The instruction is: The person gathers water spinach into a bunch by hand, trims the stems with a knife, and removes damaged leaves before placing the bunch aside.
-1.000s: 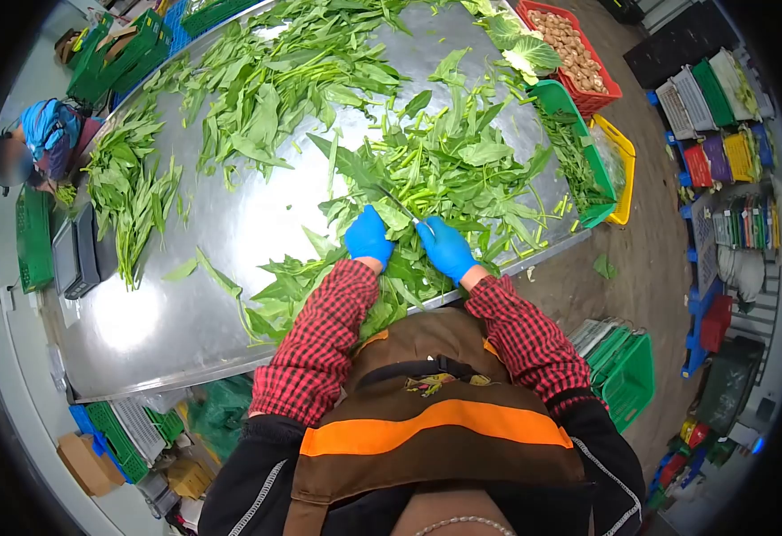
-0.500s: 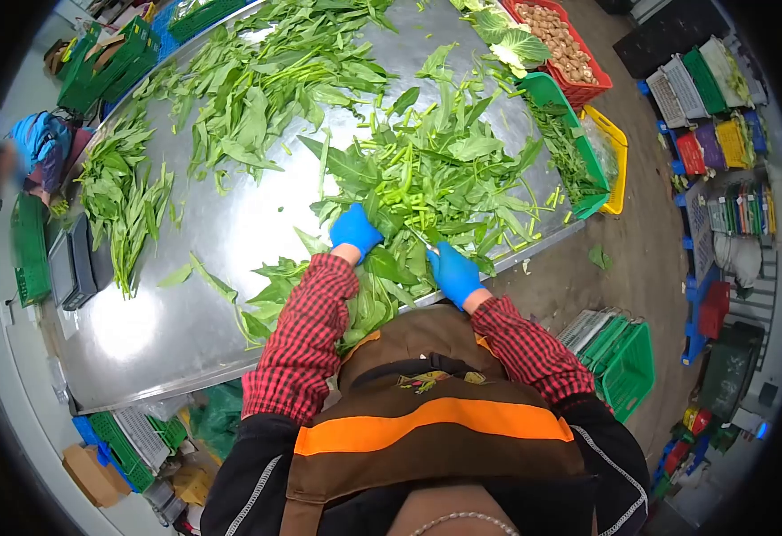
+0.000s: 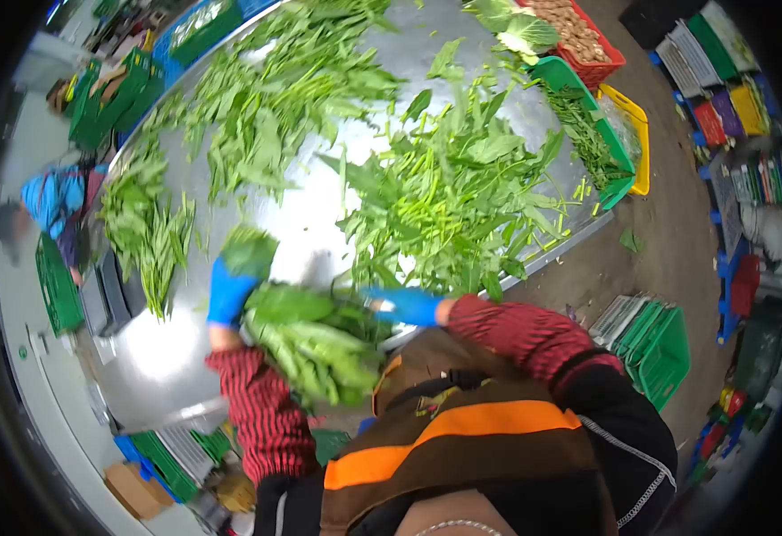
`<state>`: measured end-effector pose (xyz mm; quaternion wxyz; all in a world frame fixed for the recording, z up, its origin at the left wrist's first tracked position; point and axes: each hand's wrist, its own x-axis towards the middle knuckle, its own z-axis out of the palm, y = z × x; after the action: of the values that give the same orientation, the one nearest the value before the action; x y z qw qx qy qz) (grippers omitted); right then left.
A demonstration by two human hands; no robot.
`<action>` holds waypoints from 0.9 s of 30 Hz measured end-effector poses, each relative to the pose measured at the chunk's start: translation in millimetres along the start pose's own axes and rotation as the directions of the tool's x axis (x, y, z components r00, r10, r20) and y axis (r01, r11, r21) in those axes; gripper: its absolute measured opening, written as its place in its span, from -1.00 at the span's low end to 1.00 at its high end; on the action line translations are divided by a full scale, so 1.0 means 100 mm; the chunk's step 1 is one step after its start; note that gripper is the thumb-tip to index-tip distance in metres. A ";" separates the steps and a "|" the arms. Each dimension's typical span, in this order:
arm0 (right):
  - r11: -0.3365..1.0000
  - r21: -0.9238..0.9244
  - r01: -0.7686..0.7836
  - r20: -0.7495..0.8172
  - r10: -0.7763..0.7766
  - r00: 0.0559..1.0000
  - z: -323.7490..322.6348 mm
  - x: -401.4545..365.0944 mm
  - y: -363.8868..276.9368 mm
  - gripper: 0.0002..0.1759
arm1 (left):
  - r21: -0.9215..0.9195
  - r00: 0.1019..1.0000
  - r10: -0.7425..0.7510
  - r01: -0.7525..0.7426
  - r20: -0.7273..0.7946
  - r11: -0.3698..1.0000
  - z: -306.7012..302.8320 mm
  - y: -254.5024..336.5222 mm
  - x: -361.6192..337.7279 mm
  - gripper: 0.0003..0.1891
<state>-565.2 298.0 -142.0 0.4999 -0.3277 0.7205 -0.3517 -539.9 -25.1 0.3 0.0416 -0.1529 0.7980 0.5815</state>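
Observation:
My left hand (image 3: 233, 293), in a blue glove, is closed around a bunch of long-leaved greens (image 3: 310, 335) at the table's near edge. Leaves stick out above the glove, and the larger part hangs toward my apron. My right hand (image 3: 410, 306), also blue-gloved and smeared by motion, is closed beside the bunch's right side. Whatever its fingers grip is too blurred to name. Beyond it a heap of cut greens (image 3: 444, 196) with pale stems spreads over the metal table (image 3: 306, 246).
More greens (image 3: 275, 116) lie at the back, and a loose bundle (image 3: 154, 241) at the left. A green crate (image 3: 627, 183) of leaves and a red crate (image 3: 601, 71) stand at the right. Stacked crates (image 3: 663, 357) sit on the floor. Another person (image 3: 51, 201) is at far left.
My left hand has moved left and lifted a bunch of greens off the near side of the heap. My right hand has shifted slightly left and down, toward the bunch.

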 end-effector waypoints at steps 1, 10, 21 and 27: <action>0.998 -0.042 0.040 0.131 -0.034 0.991 0.09 0.16 0.02 -0.35 | 0.058 0.999 0.034 -0.033 -0.013 0.998 -0.10 0.02 -0.04 -0.64; 0.991 0.121 -0.057 -0.654 0.122 0.747 -0.54 0.12 0.67 -0.57 | -0.045 0.972 -0.173 0.168 -0.158 0.985 0.22 -0.54 -0.39 -0.58; 0.914 0.389 -0.112 -0.862 0.404 0.305 -2.46 -0.74 1.94 -0.59 | -0.041 0.970 -0.204 0.200 -0.133 0.979 0.60 -0.49 -0.21 -0.66; 0.837 0.353 -0.418 -0.932 0.353 -0.081 -3.59 -1.12 2.37 -0.52 | -0.077 0.963 -0.251 0.244 -0.100 0.967 0.75 -0.38 -0.23 -0.57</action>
<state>-903.1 582.2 -194.0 -0.0576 0.2094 0.9287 -0.3006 -515.1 39.3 -52.6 0.0657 -0.2842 0.7547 0.5877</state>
